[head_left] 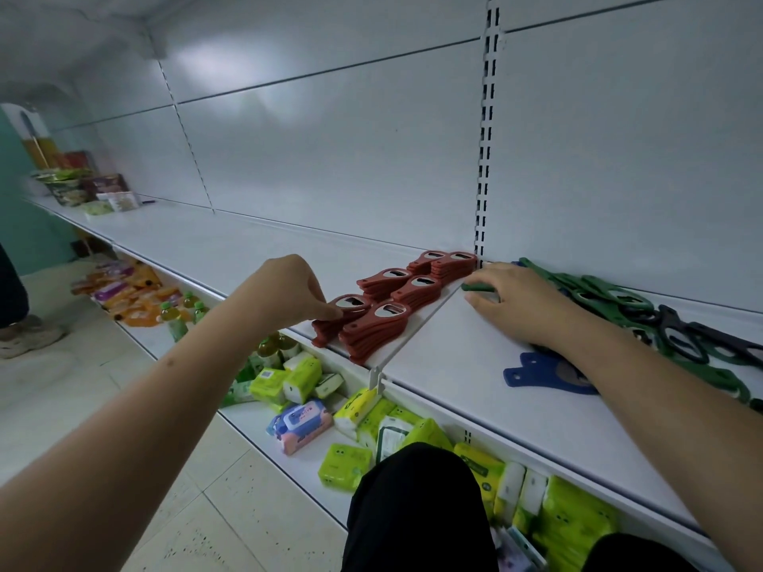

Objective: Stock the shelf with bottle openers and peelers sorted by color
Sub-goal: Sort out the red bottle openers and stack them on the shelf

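At shelf edge, just left of the white divider (417, 324): left hand (289, 291) with fingers curled, thumb and fingertips (330, 312) pinching the top red opener (351, 304) on the front-left red stack. Looks like setting or squaring that piece on its pile; cannot tell whether about to let go.

Right of the divider: right hand (520, 303) spread low over the shelf (475, 365), fingers loosely bent, fingertips on a green piece (479, 287) lying just beside the divider. Not clearly gripped, more touching or pulling than holding.

Further left of the divider: red stacks (413, 291), six piles in two rows running back to the rear panel, all metal-eyed openers, all one colour. Red section seems well filled.

Further right of the divider: loose heap of green and dark pieces (598, 295), tangled, unsorted, reaching back to the rear panel. One blue piece (536, 373) flat near the front edge, partly under the right forearm.

Step in hand, as judged: finishing red group, starting green. Task maybe a third along; green, dark and blue still to be stacked.

Next move calls for: release of the red piece square on its pile without nudging the front stack, which overhangs the shelf lip; then firmer hold on the green piece and a fresh pile close against the divider.

Below the divider: lower shelf with tissue packs (347, 468) and drink bottles (173, 319).
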